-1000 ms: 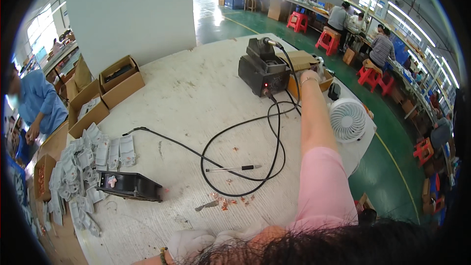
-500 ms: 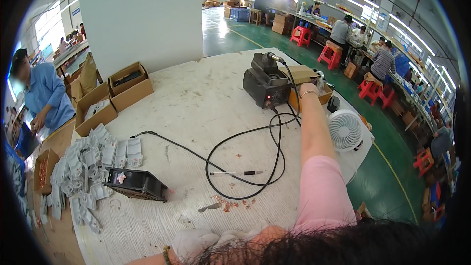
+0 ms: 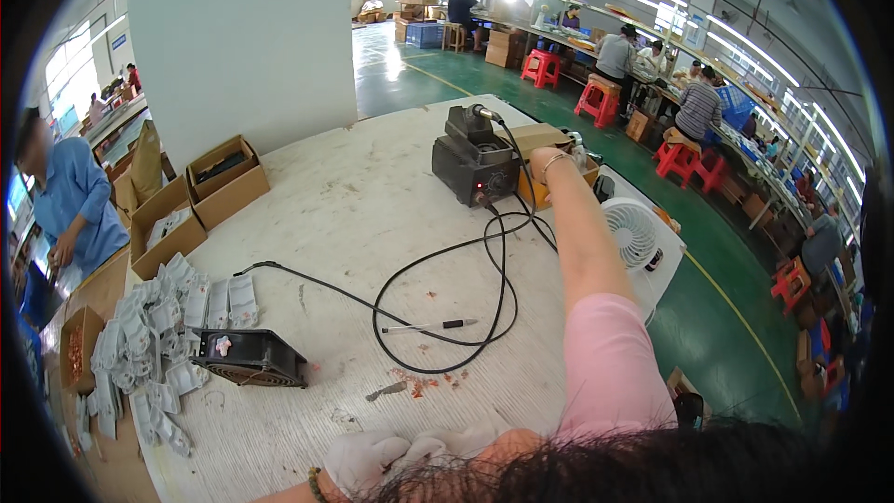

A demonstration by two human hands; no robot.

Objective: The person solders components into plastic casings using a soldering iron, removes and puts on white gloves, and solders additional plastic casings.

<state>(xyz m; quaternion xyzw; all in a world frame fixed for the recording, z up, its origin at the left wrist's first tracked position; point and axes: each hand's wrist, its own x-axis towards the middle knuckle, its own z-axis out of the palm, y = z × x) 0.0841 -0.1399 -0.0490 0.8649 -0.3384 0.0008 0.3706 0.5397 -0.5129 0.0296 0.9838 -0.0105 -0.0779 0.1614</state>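
Note:
My right arm, in a pink sleeve with a bracelet at the wrist, stretches far across the table. My right hand [image 3: 543,166] is at an open cardboard box [image 3: 533,192] beside a black soldering station [image 3: 475,168]; its fingers are hidden, so any hold cannot be seen. Close to the lower edge lies my left hand [image 3: 365,459] in a white glove, a beaded bracelet at its wrist. Hair and the frame's edge partly cover it, and its fingers are unclear. A black square fan [image 3: 250,358] with a small pink flower-like piece on top stands beyond it to the left.
Grey plastic pieces [image 3: 158,331] are heaped at the left, near a small box of copper-coloured bits [image 3: 82,350]. A looped black cable [image 3: 377,303] surrounds part of a pen [image 3: 430,326]. A white fan [image 3: 630,235] stands right of my forearm. Co-workers sit farther off.
The view has turned slightly right, so the table's things sit farther left. My right hand stays at the cardboard box, a little nearer the soldering station. My left hand looks almost unmoved.

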